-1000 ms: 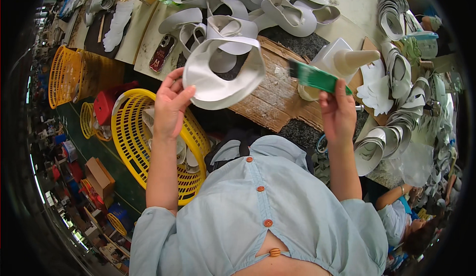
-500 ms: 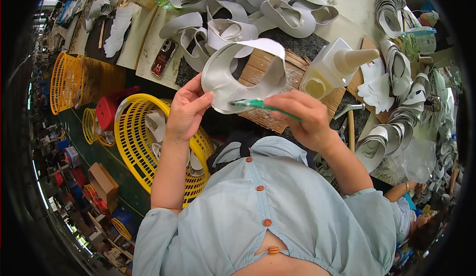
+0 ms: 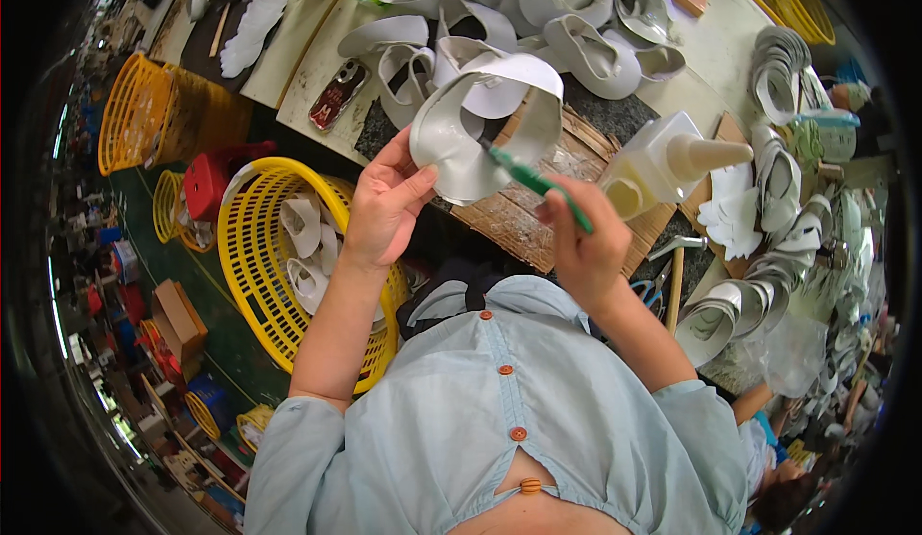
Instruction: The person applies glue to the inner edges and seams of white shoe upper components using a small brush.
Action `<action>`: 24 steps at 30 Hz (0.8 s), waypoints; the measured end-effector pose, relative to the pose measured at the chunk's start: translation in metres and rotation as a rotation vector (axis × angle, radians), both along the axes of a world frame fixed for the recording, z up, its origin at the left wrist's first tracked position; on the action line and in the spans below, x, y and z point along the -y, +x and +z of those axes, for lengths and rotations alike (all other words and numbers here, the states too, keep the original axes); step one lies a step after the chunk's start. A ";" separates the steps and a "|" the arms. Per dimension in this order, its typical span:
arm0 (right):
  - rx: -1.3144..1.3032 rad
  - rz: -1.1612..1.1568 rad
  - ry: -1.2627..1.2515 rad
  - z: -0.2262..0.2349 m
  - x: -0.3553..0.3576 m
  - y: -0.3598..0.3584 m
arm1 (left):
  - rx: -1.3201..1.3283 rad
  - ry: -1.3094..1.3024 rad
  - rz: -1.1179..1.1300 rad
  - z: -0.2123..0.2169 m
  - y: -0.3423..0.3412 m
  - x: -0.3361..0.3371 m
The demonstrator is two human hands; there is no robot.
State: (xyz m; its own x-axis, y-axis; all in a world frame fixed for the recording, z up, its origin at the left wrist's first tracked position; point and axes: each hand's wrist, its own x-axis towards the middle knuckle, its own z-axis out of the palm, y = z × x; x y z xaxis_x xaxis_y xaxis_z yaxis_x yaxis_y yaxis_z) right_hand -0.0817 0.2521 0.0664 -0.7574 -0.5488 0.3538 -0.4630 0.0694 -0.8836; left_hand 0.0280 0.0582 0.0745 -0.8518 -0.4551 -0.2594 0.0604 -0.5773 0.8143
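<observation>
My left hand (image 3: 389, 204) pinches the near left edge of a white shoe upper (image 3: 447, 156), thumb on its inner face, and holds it up above the table edge. My right hand (image 3: 588, 237) is closed around the green handle of a small brush (image 3: 528, 175). The brush's dark tip is at the upper's opening; whether it touches the material I cannot tell. Beneath the upper lies a stained cardboard sheet (image 3: 538, 232). A translucent bottle (image 3: 645, 156) with a beige cone-shaped top is just right of the right hand. More white uppers (image 3: 595, 60) are heaped beyond.
A yellow basket (image 3: 248, 290) with several white pieces stands at my left, below the table. A phone (image 3: 339, 93) lies near the table's left edge. Scissors (image 3: 655, 295) and a hammer (image 3: 676, 280) lie at right, near stacked uppers (image 3: 725, 309). Another person's arm (image 3: 752, 402) shows at lower right.
The brush has moved from the upper's near edge up toward its opening, and its handle is now steeper. My left hand keeps its hold, with the upper slightly turned. The view has shifted a little.
</observation>
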 end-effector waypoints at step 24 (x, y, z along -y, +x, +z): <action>0.176 0.469 0.091 0.005 0.126 0.004 | 0.354 -0.325 0.859 -0.086 0.223 0.083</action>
State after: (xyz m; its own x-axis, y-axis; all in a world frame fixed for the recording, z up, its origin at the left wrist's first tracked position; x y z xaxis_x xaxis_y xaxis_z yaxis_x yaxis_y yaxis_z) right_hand -0.0776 0.1259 0.0718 -0.4655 -0.8670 0.1776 -0.3075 -0.0297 -0.9511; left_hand 0.2512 -0.0248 -0.0116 -0.0946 -0.9775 -0.1884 0.0763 -0.1958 0.9777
